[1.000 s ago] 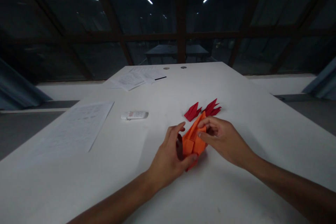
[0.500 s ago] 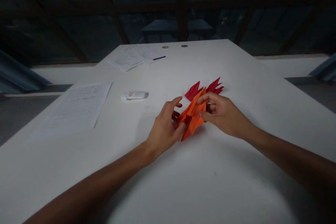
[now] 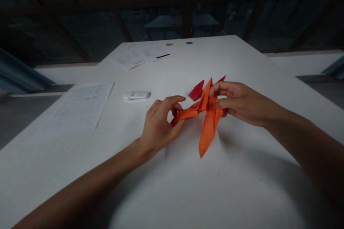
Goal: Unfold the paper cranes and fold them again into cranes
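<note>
An orange folded-paper piece (image 3: 207, 125) with several pointed arms is held above the white table between my two hands. My left hand (image 3: 163, 125) pinches the tip of its left arm between thumb and fingers. On the other side, my right hand (image 3: 239, 103) grips its right part, thumb in front and fingers behind. One arm of the piece points down toward me, another points up. Just behind it lies a red folded-paper piece (image 3: 197, 91). A further red tip shows above my right hand, the rest hidden by the hand.
A white glue tube (image 3: 137, 95) lies left of my hands. A written sheet (image 3: 80, 107) is on the table's left side, and more papers (image 3: 134, 55) lie at the far left. Two small round discs (image 3: 189, 43) sit by the table's far edge.
The orange paper has been spread wider and turned, so its arms stand apart. My left hand has shifted left and my right hand right. The red paper is now more covered.
</note>
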Demonstrator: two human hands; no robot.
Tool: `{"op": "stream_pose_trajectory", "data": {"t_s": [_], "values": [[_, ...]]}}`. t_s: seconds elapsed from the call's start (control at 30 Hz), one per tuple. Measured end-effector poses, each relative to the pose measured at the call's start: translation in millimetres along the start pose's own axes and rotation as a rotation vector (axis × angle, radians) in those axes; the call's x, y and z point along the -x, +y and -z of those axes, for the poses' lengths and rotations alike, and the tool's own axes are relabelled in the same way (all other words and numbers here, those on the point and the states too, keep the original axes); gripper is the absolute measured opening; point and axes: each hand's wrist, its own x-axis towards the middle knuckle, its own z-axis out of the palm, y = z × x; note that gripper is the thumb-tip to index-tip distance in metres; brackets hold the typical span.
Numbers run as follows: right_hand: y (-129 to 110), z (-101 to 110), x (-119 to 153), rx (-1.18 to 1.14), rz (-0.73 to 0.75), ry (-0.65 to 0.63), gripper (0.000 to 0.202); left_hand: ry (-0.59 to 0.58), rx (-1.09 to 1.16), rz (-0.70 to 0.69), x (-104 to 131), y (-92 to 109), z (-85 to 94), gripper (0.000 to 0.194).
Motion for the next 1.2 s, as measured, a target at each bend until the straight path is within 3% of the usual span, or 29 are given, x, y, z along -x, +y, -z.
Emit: {"op": "stream_pose_trajectory", "data": {"t_s": [0.17, 0.33, 0.53, 0.73, 0.87, 1.07, 1.2], "values": [[-4, 4, 0, 0.025, -0.031, 0.006, 0.017, -0.046, -0.111, -0.069, -8, 5, 9.2, 0.045], [-2, 10, -2, -0.054, -0.102, -0.043, 0.018, -0.125, -0.317, -0.163, -15, 8, 18.8, 0.031], [3, 17, -8, -0.124, -0.096, -0.109, 0.02, -0.133, -0.332, -0.159, -18, 3, 21.0, 0.03], [14, 19, -14, 0.137, 0.11, -0.167, 0.028, -0.191, -0.238, -0.027, -20, -4, 21.3, 0.042], [18, 14, -12, 0.37, 0.184, -0.205, 0.024, -0.258, -0.165, 0.046, -22, -5, 21.4, 0.04], [20, 6, -8, 0.541, 0.236, -0.11, 0.004, -0.278, -0.107, 0.084, -26, -7, 24.0, 0.037], [20, 5, -10, 0.523, 0.215, -0.039, 0.02, -0.227, -0.205, 0.014, -27, -6, 26.5, 0.033]]}}
